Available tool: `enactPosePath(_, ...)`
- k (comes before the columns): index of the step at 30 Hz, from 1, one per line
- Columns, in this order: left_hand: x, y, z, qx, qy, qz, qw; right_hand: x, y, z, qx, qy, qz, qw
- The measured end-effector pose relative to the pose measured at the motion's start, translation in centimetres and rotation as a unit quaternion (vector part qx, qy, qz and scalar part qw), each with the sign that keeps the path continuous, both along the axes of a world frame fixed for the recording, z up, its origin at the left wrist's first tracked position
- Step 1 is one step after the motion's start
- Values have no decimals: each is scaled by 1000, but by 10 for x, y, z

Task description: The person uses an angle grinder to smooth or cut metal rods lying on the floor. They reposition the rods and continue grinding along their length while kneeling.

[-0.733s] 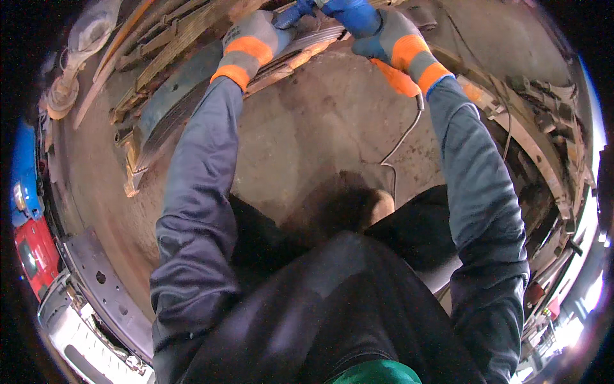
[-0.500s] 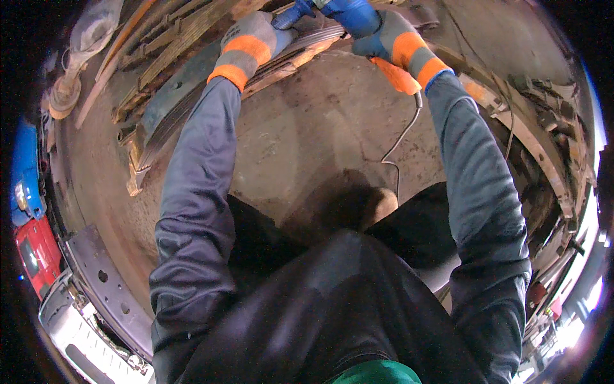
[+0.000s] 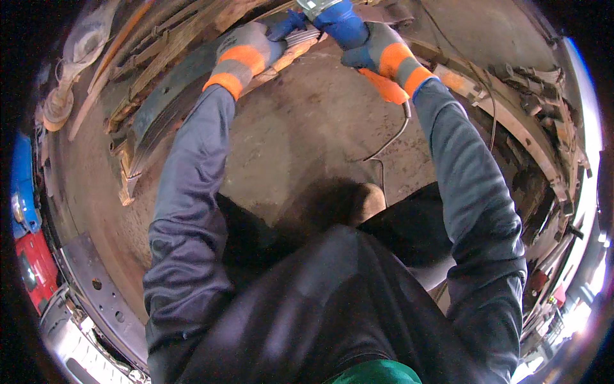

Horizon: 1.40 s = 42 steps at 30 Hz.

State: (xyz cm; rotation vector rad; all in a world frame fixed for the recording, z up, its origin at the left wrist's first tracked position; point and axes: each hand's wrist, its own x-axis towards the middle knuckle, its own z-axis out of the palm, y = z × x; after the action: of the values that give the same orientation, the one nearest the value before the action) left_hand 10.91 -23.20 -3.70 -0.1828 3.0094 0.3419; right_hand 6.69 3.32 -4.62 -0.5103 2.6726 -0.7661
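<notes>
Both my hands wear grey gloves with orange bands and blue palms, and together they hold a corded angle grinder [image 3: 342, 24] at the top of the view. My left hand [image 3: 248, 52] is closed around its blue side handle [image 3: 286, 25]. Wrapped around the blue body is my right hand [image 3: 387, 56], with the orange rear end [image 3: 387, 88] sticking out below it. The grinder's silver head meets the top edge, and its disc cannot be made out. Just beyond and under my left hand runs a stack of long curved metal strips [image 3: 157, 144], like a leaf spring.
The grinder's cord [image 3: 396, 136] drops onto the brown floor [image 3: 288, 128] between my knees. More curved metal bars [image 3: 521, 115] lie along the right. Rusty bars [image 3: 173, 45] lie at upper left. A flat plate with holes [image 3: 102, 281] stands at lower left.
The whole view has shifted slightly. Both hands and the grinder appear a little further left and lower, and more of the grinder's silver head shows. The grip of both hands looks the same.
</notes>
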Motion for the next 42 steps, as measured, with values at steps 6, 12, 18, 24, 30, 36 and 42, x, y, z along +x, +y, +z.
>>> enactPosePath(6, 16, -10, 14, 24, -56, 11, 998, -6, -10, 5, 12, -49, 19, 999)
enactPosePath(12, -2, -17, 4, 18, -16, -13, 1000, -11, -18, 8, 33, -21, -41, 998)
enactPosePath(18, -36, -1, -1, -12, -22, -21, 999, -37, -12, 27, 71, -35, 22, 997)
enactPosePath(24, -65, -39, -15, 1, -69, -22, 997, -62, -36, 10, 108, -56, 71, 990)
enactPosePath(30, -93, -48, -29, -19, -53, -59, 997, -133, -46, -51, 142, -144, 34, 979)
enactPosePath(36, -108, -128, -65, -38, 35, -95, 994, -120, -71, -9, -43, -191, -4, 981)
enactPosePath(42, -98, -52, -38, 266, -60, -64, 960, -151, 15, -42, -106, -46, 140, 983)
